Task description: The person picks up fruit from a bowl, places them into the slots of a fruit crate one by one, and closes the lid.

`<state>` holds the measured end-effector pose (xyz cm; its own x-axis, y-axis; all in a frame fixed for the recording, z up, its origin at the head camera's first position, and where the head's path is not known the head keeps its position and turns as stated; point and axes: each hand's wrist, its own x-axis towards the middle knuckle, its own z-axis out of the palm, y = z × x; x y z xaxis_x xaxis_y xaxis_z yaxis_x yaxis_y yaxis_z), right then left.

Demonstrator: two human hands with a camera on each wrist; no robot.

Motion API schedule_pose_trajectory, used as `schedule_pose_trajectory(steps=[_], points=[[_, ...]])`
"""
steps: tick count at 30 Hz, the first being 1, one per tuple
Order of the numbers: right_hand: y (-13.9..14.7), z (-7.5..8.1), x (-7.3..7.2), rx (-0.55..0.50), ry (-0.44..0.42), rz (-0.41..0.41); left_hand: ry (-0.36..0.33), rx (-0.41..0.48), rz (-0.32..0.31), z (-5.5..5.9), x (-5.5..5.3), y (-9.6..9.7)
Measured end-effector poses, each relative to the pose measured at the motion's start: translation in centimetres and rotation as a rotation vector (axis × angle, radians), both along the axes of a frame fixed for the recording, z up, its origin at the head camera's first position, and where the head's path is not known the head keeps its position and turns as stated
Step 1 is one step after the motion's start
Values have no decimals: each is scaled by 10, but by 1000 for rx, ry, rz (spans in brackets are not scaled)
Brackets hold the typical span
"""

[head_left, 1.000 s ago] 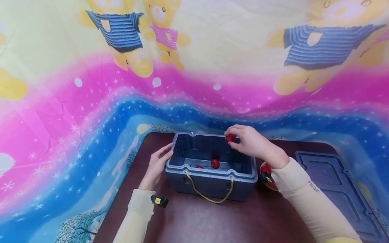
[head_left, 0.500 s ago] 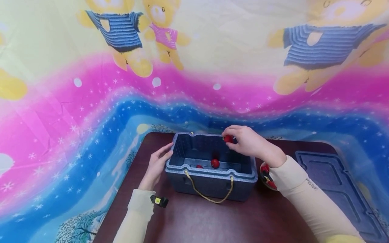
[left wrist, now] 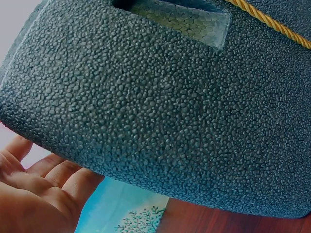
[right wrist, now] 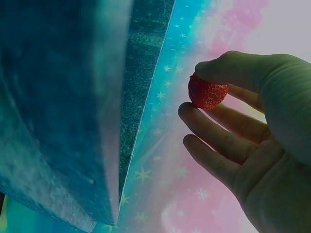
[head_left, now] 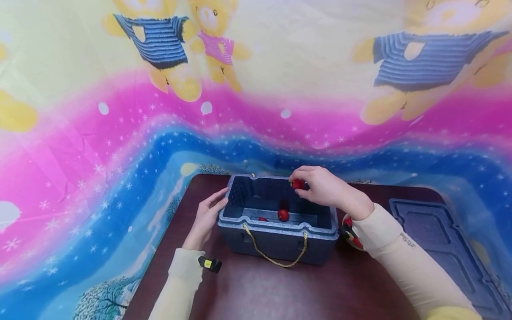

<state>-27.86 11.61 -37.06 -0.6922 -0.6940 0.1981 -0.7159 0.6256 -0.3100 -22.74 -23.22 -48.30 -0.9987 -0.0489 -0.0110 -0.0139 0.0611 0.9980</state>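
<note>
A dark foam box (head_left: 276, 246) with gold rope handles stands uncovered on the table, and a strawberry (head_left: 283, 215) lies on its floor with part of another red piece (head_left: 262, 219) by the near wall. My right hand (head_left: 320, 189) is over the box's far right part, pinching a strawberry (right wrist: 208, 91) between thumb and fingers; the right wrist view shows its seeded red skin. Fingers extended, my left hand (head_left: 207, 220) rests at the box's left end. In the left wrist view that hand (left wrist: 46, 189) shows beside the pebbled wall (left wrist: 160, 111).
A bowl (head_left: 354, 246) with red pieces stands right of the box, partly hidden by the right sleeve and wrist camera. The flat dark lid (head_left: 428, 226) lies at the table's right. A printed cloth (head_left: 256, 111) hangs close behind the table (head_left: 280, 293).
My right hand has shifted slightly left, farther over the box, still holding the strawberry. The left hand and the box have stayed in place.
</note>
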Motion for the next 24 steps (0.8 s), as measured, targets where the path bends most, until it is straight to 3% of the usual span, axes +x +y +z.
schedule_pose_trajectory(steps=[24], points=[[13, -2, 5, -39, 11, -12, -11, 7, -4, 0, 0, 0]])
